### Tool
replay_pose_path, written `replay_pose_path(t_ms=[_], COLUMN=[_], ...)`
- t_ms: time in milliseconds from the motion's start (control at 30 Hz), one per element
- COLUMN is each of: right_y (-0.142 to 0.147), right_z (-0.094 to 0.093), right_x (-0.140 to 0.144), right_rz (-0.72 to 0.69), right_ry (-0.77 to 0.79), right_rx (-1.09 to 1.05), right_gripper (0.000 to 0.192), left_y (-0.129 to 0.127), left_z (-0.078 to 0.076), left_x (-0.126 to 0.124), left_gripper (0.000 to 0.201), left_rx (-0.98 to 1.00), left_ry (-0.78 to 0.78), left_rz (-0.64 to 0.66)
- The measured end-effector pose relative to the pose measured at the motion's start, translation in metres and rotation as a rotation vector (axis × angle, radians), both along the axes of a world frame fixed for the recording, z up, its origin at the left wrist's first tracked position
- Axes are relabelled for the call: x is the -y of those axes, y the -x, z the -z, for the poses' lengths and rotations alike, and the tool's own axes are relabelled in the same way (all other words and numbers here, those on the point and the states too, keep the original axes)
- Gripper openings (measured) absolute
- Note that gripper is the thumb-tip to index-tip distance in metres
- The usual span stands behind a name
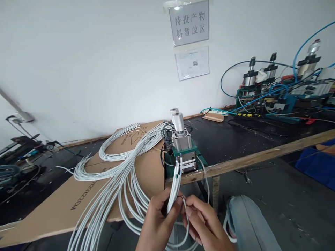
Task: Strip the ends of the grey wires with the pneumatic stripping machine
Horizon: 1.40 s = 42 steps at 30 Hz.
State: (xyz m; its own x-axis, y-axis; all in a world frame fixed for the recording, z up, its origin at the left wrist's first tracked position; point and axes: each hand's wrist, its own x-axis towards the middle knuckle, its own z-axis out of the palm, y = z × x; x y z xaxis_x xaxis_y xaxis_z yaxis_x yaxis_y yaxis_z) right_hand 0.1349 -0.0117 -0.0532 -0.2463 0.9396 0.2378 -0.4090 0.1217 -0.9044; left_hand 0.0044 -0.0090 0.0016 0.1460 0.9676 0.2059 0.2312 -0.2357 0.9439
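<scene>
My left hand (156,223) grips a bunch of white cable ends (174,184) that stand upward, their stripped coloured tips just in front of the small pneumatic machine (181,146) at the bench edge. My right hand (202,219) pinches one thin white cable (184,202) beside that bunch, fingertips touching it. The long cables trail left in loops (117,164) across a flat cardboard sheet (78,198).
A wooden-edged black bench (261,157) runs right, carrying several pneumatic presses with blue hoses (282,90) and a power strip (216,112). Signs (188,22) hang on the white wall. My knee in jeans (246,223) is low right. Tools clutter the far left (21,153).
</scene>
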Motion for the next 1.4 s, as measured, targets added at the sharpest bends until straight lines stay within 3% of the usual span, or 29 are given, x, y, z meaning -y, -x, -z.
replay_pose_path(t_ms=[133, 400, 633, 767, 833, 967, 1100, 1233, 1400], right_y=[-0.002, -0.015, -0.018, -0.021, -0.021, -0.02, -0.023, -0.03, -0.029], right_z=[-0.004, -0.013, 0.007, 0.014, 0.012, 0.005, -0.001, -0.01, -0.011], right_x=[0.002, -0.001, -0.012, -0.012, -0.008, 0.001, 0.005, 0.004, 0.001], right_rz=[0.007, -0.154, -0.336, -0.379, -0.319, -0.04, 0.021, -0.061, -0.3], right_ry=[0.036, 0.125, 0.067, 0.106, 0.079, -0.089, -0.179, -0.116, 0.111], right_rx=[0.014, 0.084, 0.016, 0.033, 0.098, 0.36, 0.516, 0.517, 0.275], right_gripper=[0.052, 0.053, 0.046, 0.047, 0.05, 0.05, 0.048, 0.05, 0.059], left_y=[0.004, 0.01, 0.014, 0.014, 0.011, 0.006, 0.008, 0.012, 0.015], left_z=[0.005, 0.01, 0.011, 0.009, 0.008, 0.006, 0.003, -0.002, -0.004], left_x=[0.0, -0.006, -0.009, -0.011, -0.012, -0.011, -0.009, -0.012, -0.014], left_gripper=[0.029, 0.026, 0.015, 0.011, 0.011, 0.013, 0.017, 0.025, 0.025], left_rx=[0.011, 0.037, -0.064, -0.164, -0.228, -0.333, -0.386, -0.415, -0.378], left_ry=[0.037, 0.02, -0.018, -0.132, -0.188, -0.18, -0.169, -0.178, -0.109], left_rz=[0.017, 0.026, 0.074, 0.12, 0.137, 0.149, 0.181, 0.29, 0.344])
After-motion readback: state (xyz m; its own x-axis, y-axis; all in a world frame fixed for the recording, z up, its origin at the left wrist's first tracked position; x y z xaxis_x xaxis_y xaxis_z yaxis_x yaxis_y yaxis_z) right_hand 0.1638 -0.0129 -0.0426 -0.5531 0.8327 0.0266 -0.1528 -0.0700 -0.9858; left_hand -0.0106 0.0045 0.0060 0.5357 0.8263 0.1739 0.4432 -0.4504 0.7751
